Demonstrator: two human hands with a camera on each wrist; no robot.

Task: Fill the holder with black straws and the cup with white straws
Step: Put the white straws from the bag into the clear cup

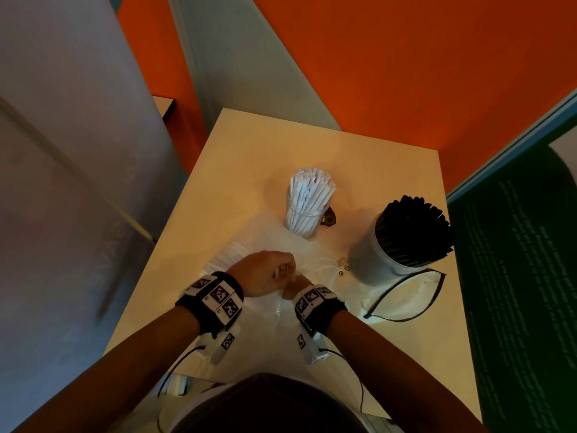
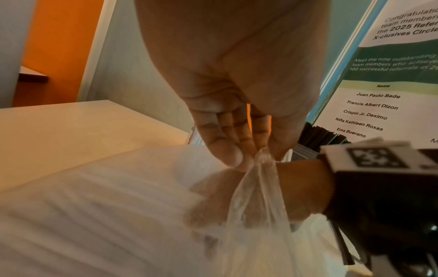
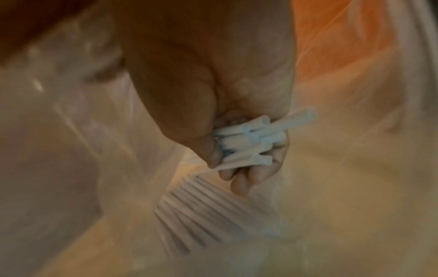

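A clear cup packed with white straws stands mid-table. Right of it, a pale round holder is full of black straws. A thin clear plastic bag of white straws lies in front of the cup. My left hand pinches the bag's mouth and lifts it. My right hand reaches inside the bag and grips a small bundle of white straws. More white straws lie loose in the bag below it.
The beige table is small, with orange wall behind. An empty clear pouch with a black zip edge lies at the holder's near side. A small dark red object sits behind the cup. A green banner borders the right edge.
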